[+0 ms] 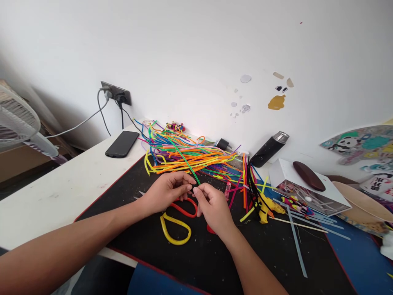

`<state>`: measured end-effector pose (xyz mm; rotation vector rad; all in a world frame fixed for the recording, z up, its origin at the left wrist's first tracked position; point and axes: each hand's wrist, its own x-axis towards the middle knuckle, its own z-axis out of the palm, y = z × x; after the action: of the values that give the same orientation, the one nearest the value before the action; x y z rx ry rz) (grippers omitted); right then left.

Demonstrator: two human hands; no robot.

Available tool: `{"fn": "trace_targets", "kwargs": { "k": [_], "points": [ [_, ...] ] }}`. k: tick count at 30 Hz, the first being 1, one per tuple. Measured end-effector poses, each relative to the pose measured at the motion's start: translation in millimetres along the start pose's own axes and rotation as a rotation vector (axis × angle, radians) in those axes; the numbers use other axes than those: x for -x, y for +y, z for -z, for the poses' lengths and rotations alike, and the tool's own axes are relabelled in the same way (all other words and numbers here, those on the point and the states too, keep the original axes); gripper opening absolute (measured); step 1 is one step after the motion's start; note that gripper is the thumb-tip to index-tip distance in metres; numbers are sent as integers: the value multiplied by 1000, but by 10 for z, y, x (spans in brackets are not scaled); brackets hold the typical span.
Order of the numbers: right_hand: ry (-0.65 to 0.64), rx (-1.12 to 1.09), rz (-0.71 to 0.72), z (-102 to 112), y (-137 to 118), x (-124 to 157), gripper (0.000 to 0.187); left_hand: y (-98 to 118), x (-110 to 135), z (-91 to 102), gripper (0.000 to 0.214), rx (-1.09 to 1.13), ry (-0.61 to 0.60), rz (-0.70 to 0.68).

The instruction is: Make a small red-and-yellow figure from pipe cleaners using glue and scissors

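A green pipe cleaner (pixel 184 159) slants up and away from the fingertips of my right hand (pixel 216 207), which is closed on its lower end. Close beside it, my left hand (pixel 170 188) is closed in a pinch, thumb against fingers; whatever lies between them is too small or hidden to make out. Beneath my left hand lies a pair of scissors with one red and one yellow handle loop (pixel 176 241); the blade tips show past the wrist. Just beyond both hands spreads a large pile of coloured pipe cleaners (pixel 196 157). A small red piece (pixel 211 229) is partly covered by my right hand.
A black mat (pixel 196 270) covers the white table (pixel 82 192). Right of my hands are a yellow glue gun (pixel 270 207), translucent glue sticks (pixel 296 241) and a white box (pixel 307 180). Behind stand a black flask (pixel 270 149) and, at left, a phone (pixel 122 144).
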<state>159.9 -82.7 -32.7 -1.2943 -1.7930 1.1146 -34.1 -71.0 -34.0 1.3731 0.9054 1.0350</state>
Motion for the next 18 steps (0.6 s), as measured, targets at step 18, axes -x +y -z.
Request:
{"fn": "trace_targets", "kwargs": {
  "k": [18],
  "points": [
    [15, 92, 39, 34, -18, 16, 34, 32, -34, 60, 35, -4, -103, 104]
  ]
}}
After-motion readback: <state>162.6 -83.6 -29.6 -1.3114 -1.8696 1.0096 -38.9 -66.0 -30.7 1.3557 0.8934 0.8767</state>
